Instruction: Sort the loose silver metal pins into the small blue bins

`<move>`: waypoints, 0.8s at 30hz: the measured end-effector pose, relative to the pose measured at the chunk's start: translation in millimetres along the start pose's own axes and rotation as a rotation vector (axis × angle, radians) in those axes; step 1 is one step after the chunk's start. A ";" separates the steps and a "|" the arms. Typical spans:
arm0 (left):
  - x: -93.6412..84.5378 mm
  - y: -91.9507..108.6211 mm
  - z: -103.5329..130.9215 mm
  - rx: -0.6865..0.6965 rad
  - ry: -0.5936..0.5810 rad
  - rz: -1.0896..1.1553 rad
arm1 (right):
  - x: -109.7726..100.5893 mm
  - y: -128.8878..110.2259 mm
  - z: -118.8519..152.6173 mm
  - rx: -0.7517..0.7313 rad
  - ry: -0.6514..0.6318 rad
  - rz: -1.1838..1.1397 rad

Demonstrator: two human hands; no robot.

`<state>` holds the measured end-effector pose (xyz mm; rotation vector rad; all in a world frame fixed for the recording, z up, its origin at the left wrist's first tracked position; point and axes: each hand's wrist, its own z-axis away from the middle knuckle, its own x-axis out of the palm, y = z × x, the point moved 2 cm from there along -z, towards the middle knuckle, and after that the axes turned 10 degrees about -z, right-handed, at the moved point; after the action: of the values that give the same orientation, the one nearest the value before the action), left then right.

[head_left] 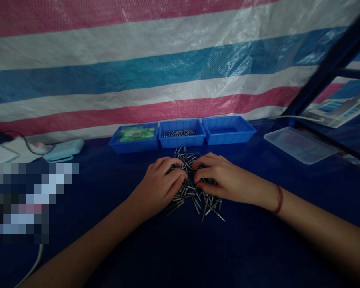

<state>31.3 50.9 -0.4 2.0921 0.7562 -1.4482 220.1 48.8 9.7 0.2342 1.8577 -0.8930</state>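
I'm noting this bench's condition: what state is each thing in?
Left blue plastic bin: holds green packets
Middle blue plastic bin: holds loose metal pins
Right blue plastic bin: nothing visible inside
Pile of silver metal pins: loose, jumbled
Translucent plastic sheet: lying flat
Left hand: fingers curled at the pile
Right hand: fingers curled at the pile
Light blue case: open or shut unclear

Both hands are seen at the pile (195,196), the left hand (165,182) at its left side, the right hand (219,176) at its right, fingers curled over the metal pins. Beyond, three blue bins are lined up: green packets (136,134) are held in the left bin (135,147), pins in the middle bin (182,141); the right bin (230,137) is seen bare.
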 end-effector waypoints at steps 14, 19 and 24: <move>-9.6 4.1 1.7 -0.081 0.194 0.159 | -8.1 -7.7 -2.6 0.181 0.381 -0.359; -12.7 12.3 3.5 -0.123 0.323 0.241 | 6.1 -18.3 -4.1 0.300 0.377 -0.757; -16.2 14.9 6.4 -0.125 0.401 0.232 | 7.1 -24.7 -4.1 0.316 0.398 -0.832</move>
<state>32.4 33.1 13.9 2.3103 0.6974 -0.8487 200.8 32.6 16.2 -0.2149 2.2006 -1.8189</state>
